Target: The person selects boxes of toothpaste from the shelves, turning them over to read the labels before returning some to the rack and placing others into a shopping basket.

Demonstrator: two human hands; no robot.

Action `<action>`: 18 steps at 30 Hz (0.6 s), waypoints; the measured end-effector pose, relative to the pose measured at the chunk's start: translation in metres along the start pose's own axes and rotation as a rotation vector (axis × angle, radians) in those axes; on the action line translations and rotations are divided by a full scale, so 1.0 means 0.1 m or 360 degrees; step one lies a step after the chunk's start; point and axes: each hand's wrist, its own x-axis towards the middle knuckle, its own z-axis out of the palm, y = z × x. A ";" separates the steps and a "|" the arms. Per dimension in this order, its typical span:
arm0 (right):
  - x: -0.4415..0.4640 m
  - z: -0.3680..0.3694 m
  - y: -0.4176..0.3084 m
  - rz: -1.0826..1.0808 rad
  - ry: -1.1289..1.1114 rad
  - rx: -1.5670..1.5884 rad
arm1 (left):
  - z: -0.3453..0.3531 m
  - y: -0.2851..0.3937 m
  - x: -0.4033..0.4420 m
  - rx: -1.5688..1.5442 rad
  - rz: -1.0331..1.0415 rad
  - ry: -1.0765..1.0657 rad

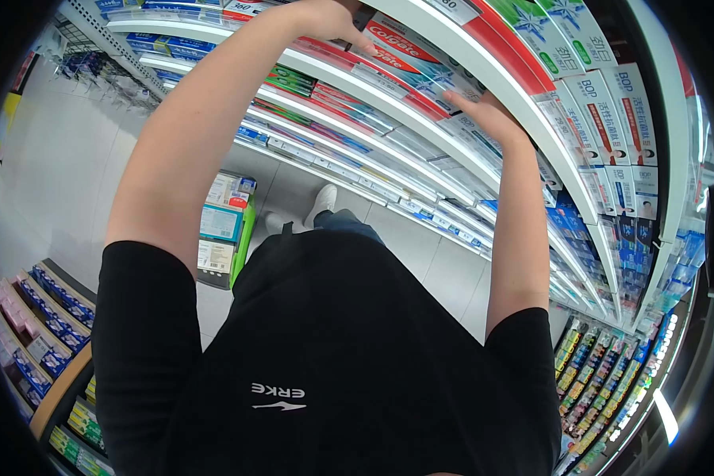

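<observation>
Red Colgate boxes (404,41) between your thumbs, your left hand (329,20) at one side, your right hand (493,119) at the other, other fingers largely hidden, whether they grasp anything you cannot tell

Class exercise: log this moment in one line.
left hand: near Colgate toothpaste boxes; right hand: near their right end; boxes: on shelf; grip: unclear

1. Dressed in a black, short-sleeved shirt (357,317).
2. Marked in white with "ERKE" lettering (278,392) above a thin swoosh (279,405), both upside down from here.
3. Below, blue trousers (347,224) and a white shoe (323,201).
</observation>
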 end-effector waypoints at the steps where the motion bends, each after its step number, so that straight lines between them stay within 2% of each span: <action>1: 0.00 0.00 0.00 0.0000 0.0006 0.0003 | 0.05 -0.04 0.04 0.0106 -0.0006 0.0056; 2: 0.00 0.00 -0.01 -0.0001 0.0014 0.0005 | 0.07 -0.09 0.08 0.0213 -0.0012 0.0112; 5: -0.02 -0.02 -0.04 -0.0010 0.0043 -0.0015 | 0.04 -0.06 0.06 0.0120 -0.0119 -0.0001; 8: -0.02 0.03 0.00 -0.0061 0.0112 -0.0023 | 0.12 -0.07 0.07 0.0391 -0.0339 -0.0115; 11: 0.00 -0.01 -0.04 0.0049 0.0023 -0.0138 | 0.10 -0.07 -0.21 0.0077 0.0122 0.0236; 13: 0.05 0.03 0.11 -0.0125 0.0114 -0.0128 | 0.13 -0.15 -0.42 0.0030 0.0284 0.0434; 14: 0.07 0.08 0.15 -0.0131 0.0122 -0.0130 | 0.17 -0.22 -0.55 0.0065 0.0205 0.0543; 16: 0.11 0.16 0.25 -0.0102 0.0111 -0.0121 | 0.26 -0.40 -0.92 -0.0044 0.0367 0.0912; 17: 0.14 0.18 0.30 -0.0067 0.0094 -0.0111 | 0.27 -0.46 -1.20 0.0191 0.0365 0.1080; 18: 0.15 0.19 0.35 -0.0071 0.0088 -0.0059 | 0.22 -0.39 -1.51 -0.0398 -0.0006 0.0973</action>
